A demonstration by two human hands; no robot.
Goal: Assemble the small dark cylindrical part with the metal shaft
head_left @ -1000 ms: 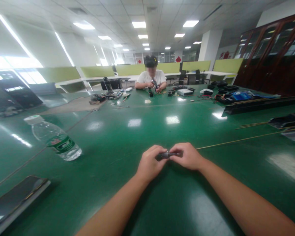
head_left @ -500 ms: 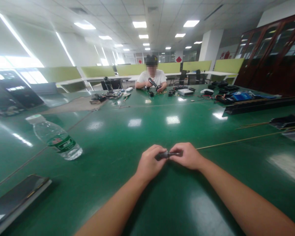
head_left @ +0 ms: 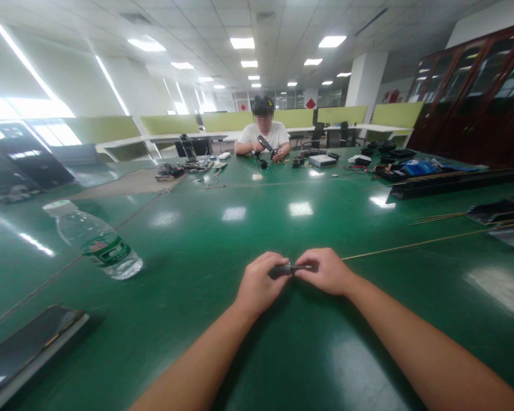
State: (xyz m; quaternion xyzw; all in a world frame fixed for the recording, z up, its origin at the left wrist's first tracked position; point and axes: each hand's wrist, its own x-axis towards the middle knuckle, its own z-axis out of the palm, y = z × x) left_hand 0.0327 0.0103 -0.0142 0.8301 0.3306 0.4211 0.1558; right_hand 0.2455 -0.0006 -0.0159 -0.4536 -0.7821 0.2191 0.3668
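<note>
Just right of the middle, both my hands meet low over the green table [head_left: 188, 331]. My left hand [head_left: 257, 282] is closed round a dark cylinder with a silvery collar [head_left: 285, 268], its collar end pointing right. Thumb and fingers of my right hand [head_left: 329, 271] pinch a thin dark rod-like piece [head_left: 303, 267] in line with the cylinder; whether the two are joined I cannot tell. Behind my right hand a long thin brass-coloured rod [head_left: 411, 245] runs off to the right. Whether it reaches into my fingers is hidden.
A water bottle [head_left: 107, 248] stands at left, above a dark flat device [head_left: 29, 348]. Dark long profiles [head_left: 458, 184] and more thin rods [head_left: 439, 218] lie at right. Across the table sits a person [head_left: 263, 134] holding a dark tool, among scattered parts and a white box [head_left: 323, 160].
My hands and the pieces in them stay almost in place. The whole view has shifted very slightly.
</note>
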